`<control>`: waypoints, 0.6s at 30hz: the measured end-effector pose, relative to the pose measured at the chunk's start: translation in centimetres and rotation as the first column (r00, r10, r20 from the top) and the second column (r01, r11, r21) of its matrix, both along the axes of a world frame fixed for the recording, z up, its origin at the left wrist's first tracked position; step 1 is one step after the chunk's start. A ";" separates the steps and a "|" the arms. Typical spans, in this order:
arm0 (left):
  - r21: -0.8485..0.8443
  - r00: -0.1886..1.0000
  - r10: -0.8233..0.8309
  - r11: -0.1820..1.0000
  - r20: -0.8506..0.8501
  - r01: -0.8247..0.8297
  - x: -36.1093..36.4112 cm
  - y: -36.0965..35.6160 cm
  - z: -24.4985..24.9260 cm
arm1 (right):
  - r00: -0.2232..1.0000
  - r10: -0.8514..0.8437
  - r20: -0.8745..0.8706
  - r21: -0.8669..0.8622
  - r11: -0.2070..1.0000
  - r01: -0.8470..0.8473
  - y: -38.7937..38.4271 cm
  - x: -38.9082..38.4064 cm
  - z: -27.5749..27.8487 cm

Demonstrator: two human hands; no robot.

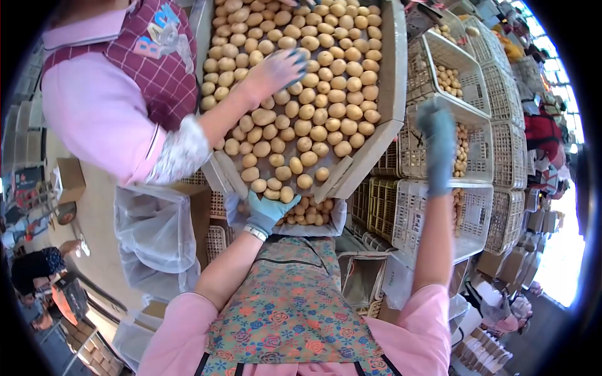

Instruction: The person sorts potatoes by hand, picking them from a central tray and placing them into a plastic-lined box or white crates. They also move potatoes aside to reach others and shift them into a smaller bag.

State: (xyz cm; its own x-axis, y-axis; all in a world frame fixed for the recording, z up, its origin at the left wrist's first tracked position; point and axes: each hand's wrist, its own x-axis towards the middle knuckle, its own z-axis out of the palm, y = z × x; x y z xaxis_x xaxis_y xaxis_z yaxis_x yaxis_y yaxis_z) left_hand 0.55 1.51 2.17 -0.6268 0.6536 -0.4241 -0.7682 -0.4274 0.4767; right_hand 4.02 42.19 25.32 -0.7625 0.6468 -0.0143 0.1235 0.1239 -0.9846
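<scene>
Many round, light-brown potatoes (320, 116) lie spread over a sorting table (392, 69) with raised edges that narrow toward me. My left hand (268, 210), in a blue-grey glove, is at the table's mouth, its fingers spread against the lowest potatoes. Just below it, a lined crate (335, 225) holds more potatoes. Stretched out to the right, my right hand (437, 135) is gloved too and blurred by motion above the white crates (476, 135); its fingers are smeared, and whether it holds anything cannot be made out.
A co-worker in a checked apron (160, 69) stands at the left, a gloved hand (285, 69) over the potatoes. Plastic-lined boxes (157, 232) stand at the lower left. Stacked crates (505, 150) line the right, several holding potatoes. Other people are farther off.
</scene>
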 end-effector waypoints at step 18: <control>0.151 0.742 0.136 0.940 0.656 -0.306 -0.3 0.3 0.2 | 0.679 -0.241 0.693 0.714 0.353 -0.604 -15.1 -13.6 -15.9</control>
State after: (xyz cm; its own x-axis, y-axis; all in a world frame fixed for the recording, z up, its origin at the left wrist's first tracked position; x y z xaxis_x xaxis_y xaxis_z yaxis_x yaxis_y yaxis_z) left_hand 0.22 1.81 2.33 -0.4124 0.6618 -0.6261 -0.7238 -0.6553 -0.2159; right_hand -9.56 27.05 9.39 -0.9025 0.4252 -0.0679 0.4198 0.9040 0.0812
